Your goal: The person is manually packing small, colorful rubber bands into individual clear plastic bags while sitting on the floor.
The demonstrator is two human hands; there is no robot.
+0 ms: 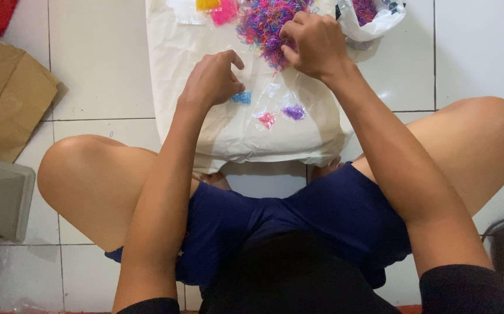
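Right hand pinches bands at edge of colourful band pile. Left hand curled, nothing seen inside, just above blue bag on white sheet.

We reach both bare arms forward from crossed legs, elbows bent slightly outward. Our left hand sits knuckles up, fingers curled loosely inward, thumb stretched toward the right; whether its grip holds anything stays hidden. Our right hand lies farther ahead, fingers bunched into a pinching grip, wrist angled inward toward the left hand.
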